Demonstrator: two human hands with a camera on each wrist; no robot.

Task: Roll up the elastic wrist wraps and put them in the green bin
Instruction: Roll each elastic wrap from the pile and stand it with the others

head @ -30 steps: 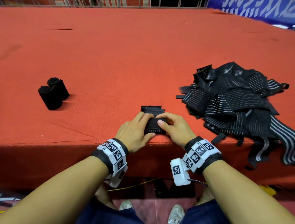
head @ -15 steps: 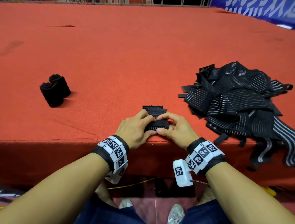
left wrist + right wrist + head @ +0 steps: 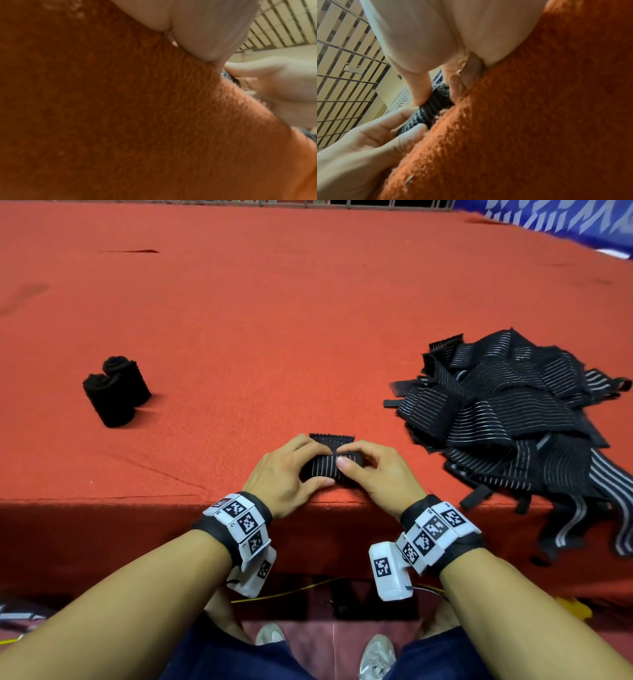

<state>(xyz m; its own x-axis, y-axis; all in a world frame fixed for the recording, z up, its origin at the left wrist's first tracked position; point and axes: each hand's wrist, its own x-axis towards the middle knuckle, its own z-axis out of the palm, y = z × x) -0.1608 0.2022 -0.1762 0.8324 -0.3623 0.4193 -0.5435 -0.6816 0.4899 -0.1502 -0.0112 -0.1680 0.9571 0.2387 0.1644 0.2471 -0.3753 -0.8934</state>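
Head view: left hand (image 3: 286, 474) and right hand (image 3: 378, 474) both pinch one partly rolled wrist wrap (image 3: 329, 465), thumbs on its near side, fingers curled over the top. The roll lies at the near edge of the red carpeted table (image 3: 274, 320). Loose wraps (image 3: 513, 412) are piled to the right; two rolled wraps (image 3: 114, 393) stand at left.

**Both hands closed around one roll**

The left hand (image 3: 286, 474) and right hand (image 3: 375, 474) meet thumb to thumb, fingers curled over a wrist wrap (image 3: 325, 469) pinched between them; both forearms reach forward, wrists low.
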